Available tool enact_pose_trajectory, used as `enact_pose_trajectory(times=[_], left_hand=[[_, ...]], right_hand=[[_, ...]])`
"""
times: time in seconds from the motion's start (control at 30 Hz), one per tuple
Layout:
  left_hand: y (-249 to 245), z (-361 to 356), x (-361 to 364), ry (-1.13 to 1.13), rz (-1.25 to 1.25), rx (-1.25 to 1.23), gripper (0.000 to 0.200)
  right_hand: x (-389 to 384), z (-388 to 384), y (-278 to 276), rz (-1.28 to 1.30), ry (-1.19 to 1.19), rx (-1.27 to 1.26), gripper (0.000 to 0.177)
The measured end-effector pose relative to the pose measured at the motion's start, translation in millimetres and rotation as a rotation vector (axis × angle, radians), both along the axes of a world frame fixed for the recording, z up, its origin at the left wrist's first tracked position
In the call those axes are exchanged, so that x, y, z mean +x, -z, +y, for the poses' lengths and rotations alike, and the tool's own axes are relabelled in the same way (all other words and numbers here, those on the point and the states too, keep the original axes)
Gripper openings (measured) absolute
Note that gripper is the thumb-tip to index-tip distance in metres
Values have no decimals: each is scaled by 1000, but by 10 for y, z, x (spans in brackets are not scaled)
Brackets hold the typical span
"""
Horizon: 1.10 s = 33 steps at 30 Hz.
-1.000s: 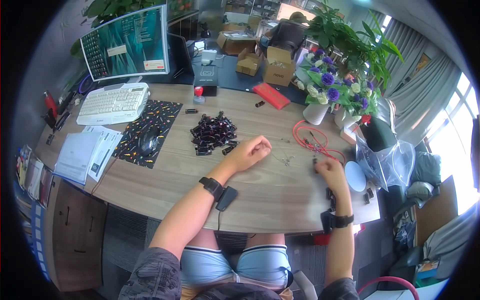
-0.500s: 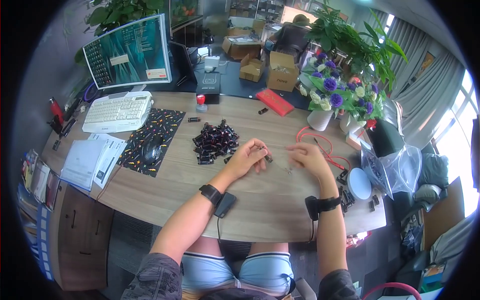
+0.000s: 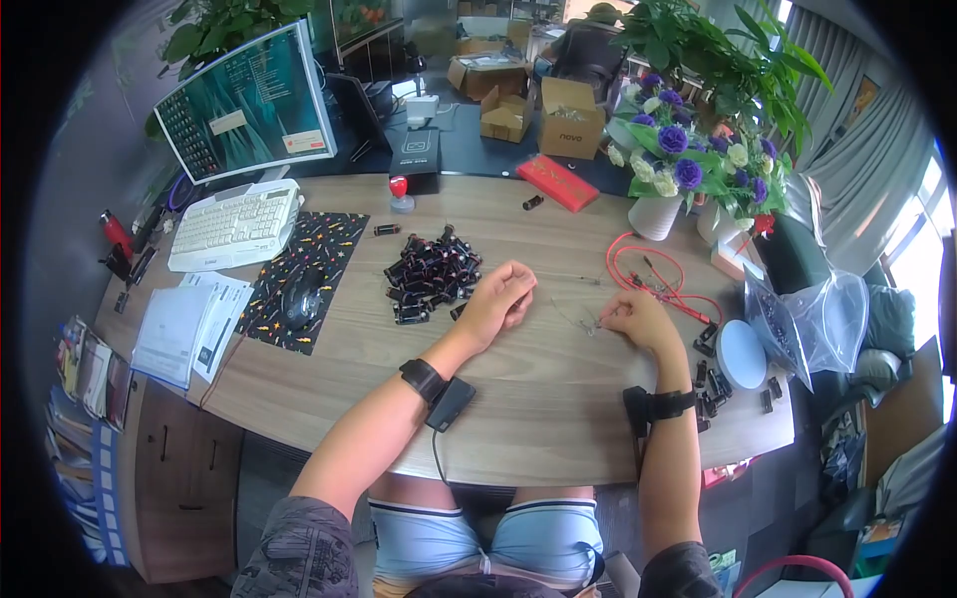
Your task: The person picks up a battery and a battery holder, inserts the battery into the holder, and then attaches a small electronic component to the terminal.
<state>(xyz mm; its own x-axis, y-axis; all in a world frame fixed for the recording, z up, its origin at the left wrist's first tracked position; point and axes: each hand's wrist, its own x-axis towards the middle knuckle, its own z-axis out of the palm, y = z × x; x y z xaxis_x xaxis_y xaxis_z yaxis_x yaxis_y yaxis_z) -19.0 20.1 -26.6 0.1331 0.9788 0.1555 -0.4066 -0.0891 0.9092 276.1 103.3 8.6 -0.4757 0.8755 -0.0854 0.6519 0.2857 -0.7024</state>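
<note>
My left hand (image 3: 501,304) is closed in a loose fist just right of a heap of small black cylindrical parts (image 3: 431,269) with reddish bands. Its curled fingers mostly hide one such part, which shows there half a second ago. Farther right, my right hand (image 3: 640,319) has thumb and forefinger pinched at a cluster of thin wire pieces (image 3: 590,325) low over the desk. I cannot make out exactly which piece lies between the fingertips. Another thin wire piece (image 3: 590,281) lies behind the cluster. Black bands with small boxes sit on both wrists.
Red cable (image 3: 638,239) coils behind my right hand. A pale blue disc (image 3: 743,354), more black parts (image 3: 710,389) and a clear bag (image 3: 812,319) lie at the right. Keyboard (image 3: 234,224), mouse (image 3: 302,295) and papers (image 3: 177,324) occupy the left; a flower vase (image 3: 655,216) stands behind.
My right hand has closed from spread fingers to a pinch at the wire pieces. My left hand has curled tighter, hiding the black part. The camera view has shifted slightly.
</note>
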Motion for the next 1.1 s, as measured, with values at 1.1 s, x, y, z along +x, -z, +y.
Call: enact_pose_trajectory(times=[1.1], left_hand=[[60, 80, 203, -113, 501, 273, 20]], right_hand=[[-540, -339, -77, 638, 13, -319, 14]])
